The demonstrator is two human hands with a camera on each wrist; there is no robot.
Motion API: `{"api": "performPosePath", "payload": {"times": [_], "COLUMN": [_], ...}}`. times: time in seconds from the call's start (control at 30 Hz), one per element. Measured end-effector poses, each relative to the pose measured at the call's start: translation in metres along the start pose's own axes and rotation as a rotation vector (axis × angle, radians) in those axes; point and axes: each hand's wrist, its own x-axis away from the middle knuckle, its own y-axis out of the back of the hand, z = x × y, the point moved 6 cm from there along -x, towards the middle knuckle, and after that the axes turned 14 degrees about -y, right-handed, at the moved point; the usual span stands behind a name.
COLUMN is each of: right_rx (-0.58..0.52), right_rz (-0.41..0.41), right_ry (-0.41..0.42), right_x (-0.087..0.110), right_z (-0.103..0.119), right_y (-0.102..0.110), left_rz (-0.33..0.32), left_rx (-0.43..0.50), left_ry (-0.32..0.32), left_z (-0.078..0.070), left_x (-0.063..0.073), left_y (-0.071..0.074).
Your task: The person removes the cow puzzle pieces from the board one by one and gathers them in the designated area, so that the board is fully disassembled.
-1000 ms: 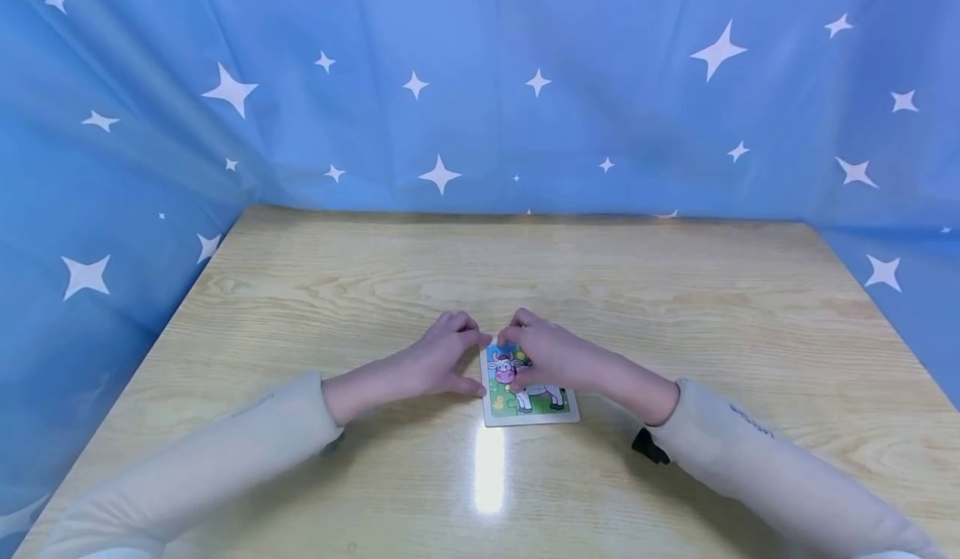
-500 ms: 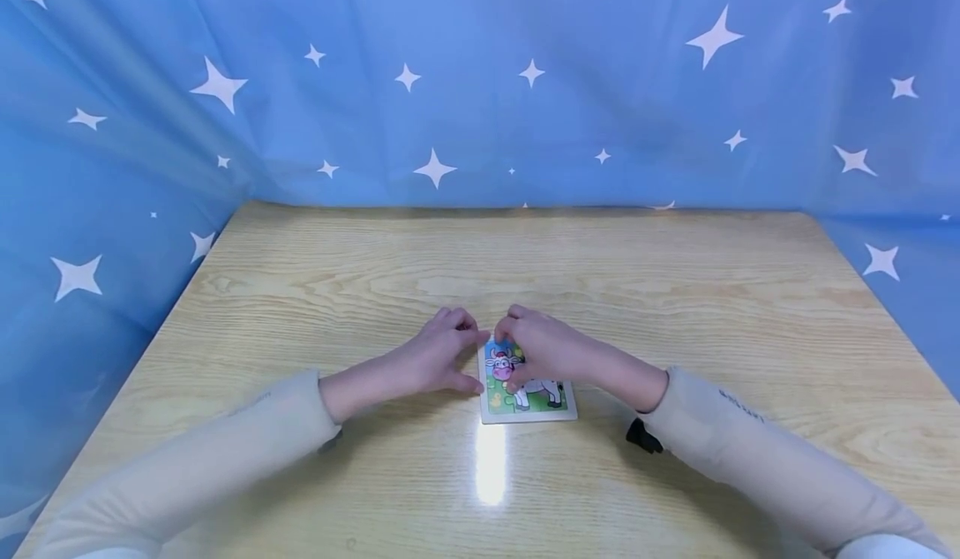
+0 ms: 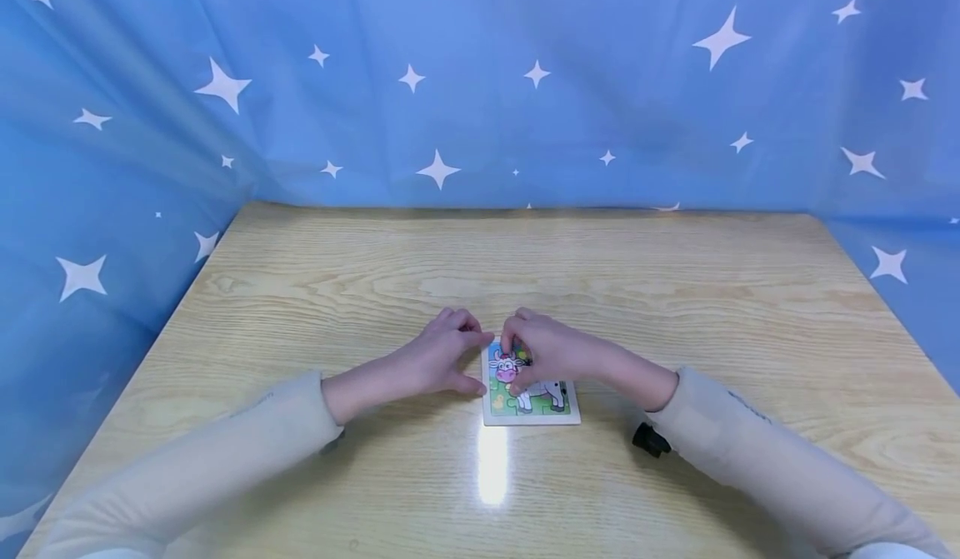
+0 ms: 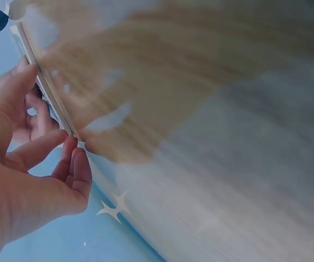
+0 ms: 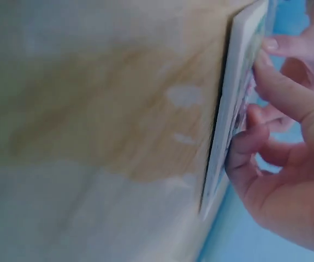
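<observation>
A small jigsaw puzzle with a cow picture lies flat in its pale frame on the table. At its left side, my left hand holds the frame, with the thumb on the left edge and the index fingertip at the far left corner. My right hand reaches over the puzzle, covering its upper right part. Its curled index finger and thumb come down on either side of the cow's head, gripping at a piece there. The right wrist view shows those fingers against the puzzle face, and the raised board edge-on.
The wood-grain table spreads out around the puzzle. Blue cloth with white stars hangs behind the table and along its left side. A black object shows under the right sleeve. Bright light reflects in front of the puzzle.
The right index fingertip has slid slightly inward from the puzzle's far edge toward the cow's head. The left hand keeps its place at the frame; the head view has shifted a little.
</observation>
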Motion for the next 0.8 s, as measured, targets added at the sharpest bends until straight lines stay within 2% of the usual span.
{"api": "performPosePath", "payload": {"times": [0.2, 0.57, 0.8], "right_rx": [0.003, -0.028, -0.011], "right_rz": [-0.021, -0.022, -0.05], "right_ry": [0.036, 0.033, 0.082], "right_x": [-0.0004, 0.0038, 0.0047], "right_z": [-0.0006, -0.0006, 0.0021], "right_y": [0.0002, 0.0008, 0.0018], "left_rz": [-0.006, -0.009, -0.034], "left_rx": [0.005, 0.021, 0.045], "left_ry": [0.0, 0.017, 0.022], "left_z": [-0.0011, -0.0008, 0.0039], "left_x": [0.0, 0.0012, 0.0021], "left_y": [-0.0003, -0.0003, -0.0018]}}
